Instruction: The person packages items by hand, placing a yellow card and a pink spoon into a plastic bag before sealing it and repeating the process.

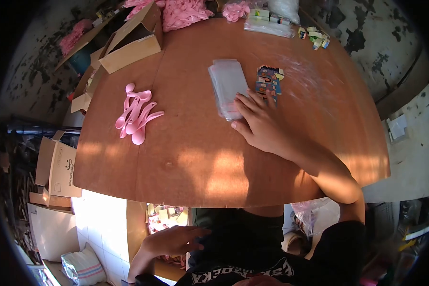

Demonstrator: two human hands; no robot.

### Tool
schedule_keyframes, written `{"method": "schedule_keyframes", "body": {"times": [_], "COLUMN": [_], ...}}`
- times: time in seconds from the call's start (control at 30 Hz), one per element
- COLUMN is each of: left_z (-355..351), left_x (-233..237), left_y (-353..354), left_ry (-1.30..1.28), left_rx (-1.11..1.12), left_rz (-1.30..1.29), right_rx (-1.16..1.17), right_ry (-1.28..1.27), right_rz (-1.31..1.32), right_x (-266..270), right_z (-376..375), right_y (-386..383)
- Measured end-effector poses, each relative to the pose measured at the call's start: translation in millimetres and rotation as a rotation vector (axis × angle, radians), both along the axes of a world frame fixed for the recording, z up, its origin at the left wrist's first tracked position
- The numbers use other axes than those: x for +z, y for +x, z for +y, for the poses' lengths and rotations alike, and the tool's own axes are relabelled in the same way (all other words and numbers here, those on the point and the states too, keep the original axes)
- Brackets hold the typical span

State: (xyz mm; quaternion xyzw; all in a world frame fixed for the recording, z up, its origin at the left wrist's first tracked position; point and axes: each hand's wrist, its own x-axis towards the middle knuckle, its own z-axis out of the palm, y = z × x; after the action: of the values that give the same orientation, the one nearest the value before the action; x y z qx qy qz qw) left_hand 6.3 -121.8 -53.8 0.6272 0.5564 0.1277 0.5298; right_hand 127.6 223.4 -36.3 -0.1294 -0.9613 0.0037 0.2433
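Observation:
My right hand (261, 121) lies palm down on the wooden table (186, 162), fingers apart. Its fingertips touch the lower right edge of a stack of clear plastic bags (229, 83) and reach over the lower end of some small printed cards (269, 82). Nothing appears gripped in it. Below the table edge, over my lap, my left hand (174, 240) hangs with loosely stretched fingers and holds nothing that I can see. A loose pile of pink plastic spoons (137, 114) rests on the left part of the table.
At the back stand an open cardboard box (131, 50), pink spoons in a bag (186, 14) and packs of plastic bags (269, 27). Small folded labels (314, 37) lie at the back right. A box of printed pieces (167, 217) sits below the front edge.

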Motion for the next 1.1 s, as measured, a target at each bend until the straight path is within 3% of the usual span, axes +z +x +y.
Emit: {"method": "schedule_keyframes", "body": {"times": [0.07, 0.13, 0.2, 0.27, 0.33, 0.5, 0.7, 1.03, 1.1], "left_z": [27, 51, 88, 124, 162, 217, 230, 227, 227], "left_x": [52, 79, 98, 108, 92, 57, 22, 21, 26], "left_y": [6, 2, -6, -17, -23, -45, -56, -53, -49], "left_ry": [0.020, 0.578, 0.759, 0.721, 0.833, 0.905, 1.100, 1.036, 1.120], "left_rx": [-0.036, -0.127, -0.077, 0.063, 0.233, 0.417, 0.477, 0.419, 0.622], "left_rz": [-0.132, -0.182, -0.115, 0.043, 0.178, 0.448, 0.465, 0.592, 0.413], "right_rx": [-0.020, -0.013, -0.006, -0.001, -0.014, 0.000, 0.010, 0.022, 0.065], "right_ry": [0.032, 0.020, 0.032, 0.044, 0.049, 0.039, 0.018, -0.046, -0.017], "right_rz": [-0.005, -0.014, -0.026, -0.039, -0.061, -0.025, -0.041, 0.194, 0.164], "right_x": [-1, 1, 2, 2, 2, 2, 0, 14, 18], "right_z": [-1, -1, -2, -3, -3, -4, 0, -5, -8], "right_y": [1, 4, 7, 9, 8, 8, 5, 7, 8]}}
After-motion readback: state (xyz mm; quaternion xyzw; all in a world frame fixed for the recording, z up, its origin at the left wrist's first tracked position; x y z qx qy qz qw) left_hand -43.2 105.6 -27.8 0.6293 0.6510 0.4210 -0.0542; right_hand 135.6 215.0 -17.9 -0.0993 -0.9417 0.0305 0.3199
